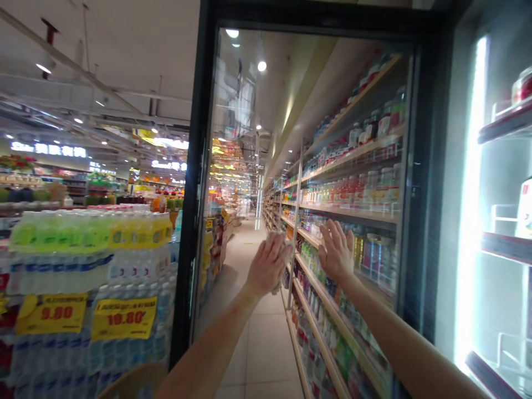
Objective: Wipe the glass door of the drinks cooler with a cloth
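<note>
In the head view, you face a tall glass door with a black frame (195,183), swung out from a brightly lit white cooler (461,221) on your right. Your left hand (268,265) is bunched over a pale, crumpled cloth (279,281), its fingers bent and close together, at about the middle of the pane's width and below its mid-height. The cloth looks to lie against the glass, though you cannot be sure of contact from this angle. Your right hand (337,252) is just beside it, raised with fingers spread and nothing in it; whether it touches the pane cannot be told.

The wiping looks under way rather than finished: the cloth is up at the pane and the door stands ajar. Which parts are done does not show. Pale shapes (241,100) high on the pane's left could be reflections or smears, so what remains cannot be judged.

Left of the door, you have stacked packs of clear and green-yellow plastic bottles (89,230) with yellow price signs (123,318).
</note>
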`<state>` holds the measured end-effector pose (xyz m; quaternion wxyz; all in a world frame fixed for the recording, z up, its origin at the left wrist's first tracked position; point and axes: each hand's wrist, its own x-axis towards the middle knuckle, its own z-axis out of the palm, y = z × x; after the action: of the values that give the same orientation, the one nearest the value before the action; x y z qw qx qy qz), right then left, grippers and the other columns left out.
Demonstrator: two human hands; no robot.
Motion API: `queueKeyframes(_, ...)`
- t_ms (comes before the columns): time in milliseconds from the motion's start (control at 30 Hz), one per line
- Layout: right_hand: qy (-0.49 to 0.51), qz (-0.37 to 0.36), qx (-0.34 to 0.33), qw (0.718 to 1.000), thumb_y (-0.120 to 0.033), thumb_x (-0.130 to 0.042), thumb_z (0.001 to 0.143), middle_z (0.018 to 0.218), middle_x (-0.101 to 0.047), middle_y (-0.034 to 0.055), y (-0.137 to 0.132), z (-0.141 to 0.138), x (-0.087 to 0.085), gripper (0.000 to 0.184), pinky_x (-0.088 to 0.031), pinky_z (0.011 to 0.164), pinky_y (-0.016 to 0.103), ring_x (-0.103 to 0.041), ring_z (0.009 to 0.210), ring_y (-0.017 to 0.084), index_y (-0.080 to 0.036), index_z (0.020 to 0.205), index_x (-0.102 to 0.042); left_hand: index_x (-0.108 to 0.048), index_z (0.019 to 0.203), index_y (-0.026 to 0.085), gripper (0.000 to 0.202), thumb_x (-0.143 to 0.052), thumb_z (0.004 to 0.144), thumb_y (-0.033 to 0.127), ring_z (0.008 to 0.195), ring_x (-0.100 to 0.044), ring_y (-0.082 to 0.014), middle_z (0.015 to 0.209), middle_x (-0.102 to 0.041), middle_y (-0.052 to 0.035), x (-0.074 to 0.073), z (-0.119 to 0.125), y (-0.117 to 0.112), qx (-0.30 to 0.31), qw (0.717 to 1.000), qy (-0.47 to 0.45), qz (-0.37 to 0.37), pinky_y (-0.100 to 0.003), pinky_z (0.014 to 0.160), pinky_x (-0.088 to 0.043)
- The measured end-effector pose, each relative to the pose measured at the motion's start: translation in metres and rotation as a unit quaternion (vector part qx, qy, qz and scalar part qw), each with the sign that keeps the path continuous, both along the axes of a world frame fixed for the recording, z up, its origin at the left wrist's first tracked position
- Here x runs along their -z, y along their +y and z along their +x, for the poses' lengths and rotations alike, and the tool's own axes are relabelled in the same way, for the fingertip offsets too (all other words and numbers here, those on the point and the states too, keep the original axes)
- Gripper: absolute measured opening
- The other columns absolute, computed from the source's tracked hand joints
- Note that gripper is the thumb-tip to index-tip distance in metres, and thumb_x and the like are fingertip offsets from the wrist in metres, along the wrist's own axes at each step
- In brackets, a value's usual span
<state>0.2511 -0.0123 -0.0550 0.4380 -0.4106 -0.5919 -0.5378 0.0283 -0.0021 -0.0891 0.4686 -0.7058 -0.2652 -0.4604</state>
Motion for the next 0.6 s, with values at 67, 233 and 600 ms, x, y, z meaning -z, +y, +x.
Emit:
queueKeyframes(67, -0.002, -0.002, -0.004, 1.0, -0.028, -0.042, 0.083, 0.137, -0.043, 0.0118, 0.0, 0.001, 0.0, 0.05, -0.017, 0.107, 0.049, -0.033, 0.13, 0.024, -0.022, 0.133, -0.037, -0.042, 0.13, 0.023, 0.048, -0.046, 0.083, 0.023, 0.137, -0.015, -0.0246, 0.144, -0.031, -0.0078, 0.006, 0.005, -0.002, 0.003, 0.999, 0.047, -0.002, -0.041, 0.108, -0.023)
queueKeyframes(233, -0.005, 0.009, -0.003, 1.0, -0.027, -0.043, 0.083, 0.135, -0.044, 0.0122, 0.0, 0.002, 0.0, 0.048, -0.018, 0.106, 0.048, -0.034, 0.13, 0.024, -0.021, 0.131, -0.039, -0.041, 0.131, 0.024, 0.048, -0.044, 0.084, 0.021, 0.136, -0.017, -0.0235, 0.145, -0.029, -0.0081, -0.01, -0.049, 0.007, -0.019, 0.996, -0.089, -0.015, -0.043, 0.108, -0.022)
queueKeyframes(600, -0.007, 0.006, -0.01, 1.0, -0.026, -0.044, 0.081, 0.136, -0.043, 0.012, 0.002, 0.001, 0.001, 0.052, -0.018, 0.107, 0.048, -0.033, 0.13, 0.024, -0.021, 0.132, -0.038, -0.04, 0.13, 0.02, 0.045, -0.043, 0.085, 0.02, 0.137, -0.012, -0.0271, 0.144, -0.029, -0.0104, -0.014, -0.011, 0.004, 0.007, 1.0, -0.023, 0.008, -0.044, 0.104, -0.029)
